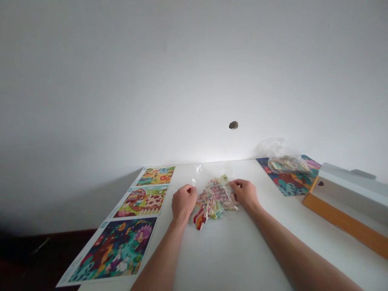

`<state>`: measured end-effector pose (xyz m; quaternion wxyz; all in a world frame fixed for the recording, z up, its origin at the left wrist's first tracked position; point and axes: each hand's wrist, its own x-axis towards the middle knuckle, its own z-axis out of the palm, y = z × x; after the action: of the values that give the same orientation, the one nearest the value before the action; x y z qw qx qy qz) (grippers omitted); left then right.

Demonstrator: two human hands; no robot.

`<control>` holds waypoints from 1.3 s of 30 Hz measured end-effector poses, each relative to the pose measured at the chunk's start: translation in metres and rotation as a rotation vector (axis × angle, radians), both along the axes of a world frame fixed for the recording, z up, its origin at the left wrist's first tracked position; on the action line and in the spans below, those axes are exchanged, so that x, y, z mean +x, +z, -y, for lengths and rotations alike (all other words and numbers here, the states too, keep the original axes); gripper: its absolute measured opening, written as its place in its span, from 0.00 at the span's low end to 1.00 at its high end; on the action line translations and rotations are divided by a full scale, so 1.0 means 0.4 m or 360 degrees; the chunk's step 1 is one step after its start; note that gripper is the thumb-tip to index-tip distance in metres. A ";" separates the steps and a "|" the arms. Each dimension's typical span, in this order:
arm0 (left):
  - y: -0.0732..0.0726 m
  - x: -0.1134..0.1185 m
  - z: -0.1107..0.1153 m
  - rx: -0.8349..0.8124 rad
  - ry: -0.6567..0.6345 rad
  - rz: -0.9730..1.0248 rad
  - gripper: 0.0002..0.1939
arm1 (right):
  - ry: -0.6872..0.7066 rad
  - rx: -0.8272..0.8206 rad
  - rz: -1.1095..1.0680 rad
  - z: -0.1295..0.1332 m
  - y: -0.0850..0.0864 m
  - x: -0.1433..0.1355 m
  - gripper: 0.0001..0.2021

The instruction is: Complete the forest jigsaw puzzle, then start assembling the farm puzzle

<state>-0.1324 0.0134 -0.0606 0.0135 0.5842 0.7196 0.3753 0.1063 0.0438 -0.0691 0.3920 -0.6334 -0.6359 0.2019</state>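
A clear plastic bag (198, 174) of colourful jigsaw puzzle pieces (214, 194) lies on the white table in front of me. Some pieces at its near end, red and green ones, seem to lie at or past the bag's mouth. My left hand (184, 202) is closed at the bag's left edge, fingers curled against the plastic. On the opposite side my right hand (245, 194) pinches the bag's right edge between thumb and fingers. The exact grip of each hand is partly hidden by its own knuckles.
Three picture sheets line the table's left edge: a savanna scene (157, 176), a farm scene (142, 201) and a dark night scene (118, 248). At the back right, another plastic bag of pieces (287, 164) rests on a dark picture sheet (291, 184). An open orange-and-white box (345, 214) stands at right.
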 end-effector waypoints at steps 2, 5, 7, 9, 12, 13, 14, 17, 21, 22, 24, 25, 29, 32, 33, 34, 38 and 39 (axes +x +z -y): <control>-0.001 -0.002 -0.004 0.0074 -0.0023 0.0048 0.12 | 0.0010 0.0025 -0.0147 -0.001 -0.005 0.001 0.16; -0.003 -0.006 -0.010 0.0109 -0.0055 0.0164 0.12 | -0.0007 0.0032 -0.0346 0.001 -0.006 0.002 0.16; -0.005 -0.007 -0.012 0.0114 -0.0074 0.0242 0.13 | -0.0043 0.0107 -0.0355 0.004 0.000 0.002 0.16; -0.006 -0.006 -0.012 0.0152 -0.0093 0.0312 0.13 | -0.0072 0.0235 -0.0297 0.006 0.008 0.004 0.17; -0.007 -0.003 -0.013 0.0234 -0.0135 0.0423 0.13 | -0.0060 0.0416 -0.0251 0.011 0.018 0.005 0.18; -0.008 -0.003 -0.013 0.0263 -0.0152 0.0452 0.13 | -0.0043 0.0474 -0.0252 0.012 0.020 0.004 0.18; -0.008 -0.002 -0.013 0.0293 -0.0169 0.0477 0.13 | -0.0022 0.0533 -0.0253 0.013 0.022 0.004 0.18; -0.009 -0.001 -0.014 0.0382 -0.0212 0.0516 0.13 | 0.0031 0.0693 -0.0261 0.017 0.025 0.000 0.17; -0.009 -0.001 -0.014 0.0465 -0.0288 0.0539 0.13 | 0.0044 0.0856 -0.0275 0.018 0.031 -0.007 0.16; -0.009 -0.001 -0.013 0.0481 -0.0302 0.0548 0.13 | 0.0042 0.0896 -0.0277 0.018 0.032 -0.008 0.16; -0.009 0.000 -0.013 0.0513 -0.0324 0.0566 0.13 | 0.0037 0.0973 -0.0281 0.017 0.034 -0.009 0.15; -0.008 0.001 -0.012 0.0528 -0.0335 0.0576 0.13 | 0.0036 0.1005 -0.0285 0.016 0.034 -0.010 0.14; -0.006 0.007 -0.011 0.0584 -0.0398 0.0613 0.12 | 0.0038 0.1068 -0.0290 0.012 0.029 -0.010 0.13; -0.004 0.010 -0.010 0.0613 -0.0425 0.0589 0.12 | 0.0052 0.1091 -0.0299 0.011 0.028 -0.011 0.12; -0.004 0.011 -0.010 0.0623 -0.0431 0.0574 0.12 | 0.0057 0.1103 -0.0304 0.012 0.029 -0.011 0.11; -0.004 0.010 -0.010 0.0635 -0.0432 0.0560 0.12 | 0.0062 0.1116 -0.0310 0.013 0.030 -0.012 0.11; -0.008 0.006 -0.012 0.0680 -0.0440 0.0529 0.12 | 0.0069 0.1143 -0.0320 0.018 0.035 -0.012 0.11; -0.008 0.005 -0.012 0.0688 -0.0443 0.0531 0.12 | 0.0072 0.1146 -0.0320 0.019 0.035 -0.012 0.11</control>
<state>-0.1303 0.0184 -0.0638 0.0582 0.5968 0.5239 0.6049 0.1014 0.0364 -0.0550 0.6456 -0.4178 -0.6383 0.0351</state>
